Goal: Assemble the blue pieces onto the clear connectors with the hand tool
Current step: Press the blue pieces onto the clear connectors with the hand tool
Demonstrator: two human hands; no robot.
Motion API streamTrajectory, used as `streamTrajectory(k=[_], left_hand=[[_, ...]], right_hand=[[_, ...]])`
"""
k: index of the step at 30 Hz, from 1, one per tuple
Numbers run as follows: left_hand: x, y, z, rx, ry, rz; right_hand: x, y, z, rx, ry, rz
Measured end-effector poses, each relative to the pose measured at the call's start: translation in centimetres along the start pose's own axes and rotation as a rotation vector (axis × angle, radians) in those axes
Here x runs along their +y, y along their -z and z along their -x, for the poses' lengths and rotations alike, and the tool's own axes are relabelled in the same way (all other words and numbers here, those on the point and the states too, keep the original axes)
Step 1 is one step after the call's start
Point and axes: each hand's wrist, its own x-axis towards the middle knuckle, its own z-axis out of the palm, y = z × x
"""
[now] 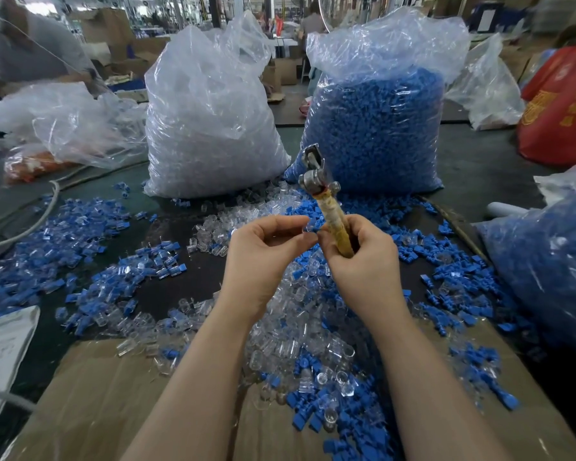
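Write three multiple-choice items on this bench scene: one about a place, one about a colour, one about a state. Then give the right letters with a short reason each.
1. Where does the big bag of blue pieces stand?
A. To the right of the bag of clear connectors
B. To the left of it
C. On top of it

2. What colour is the handle of the hand tool?
A. Green
B. Black
C. Yellowish tan

3. What is the right hand doing?
A. Lying flat on the cardboard
B. Gripping the tool's handle, metal head up
C. Reaching into a bag

Answers:
1 A, the blue bag stands to the right, both bags upright at the back of the table.
2 C, the handle shows pale yellow-tan above the fist.
3 B, the fingers curl round the handle, beside the left hand.
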Motion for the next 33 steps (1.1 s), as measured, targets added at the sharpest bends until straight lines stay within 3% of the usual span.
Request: streamTrajectory(k=[18,24,33], left_hand=[[-0.2,0.3,0.1,-0.005,0.019,0.038],[-0.1,0.3,0.0,0.016,0.061,0.188],[0.0,0.6,-0.2,0.032,0.036,0.232]], right_hand=[[-0.5,0.0,-0.1,-0.062,-0.086,-0.138],[-0.2,1.2,-0.4,-0.112,-0.147,-0.202],[0.5,3.2,-0.7,-0.27,-0.187,-0.049]])
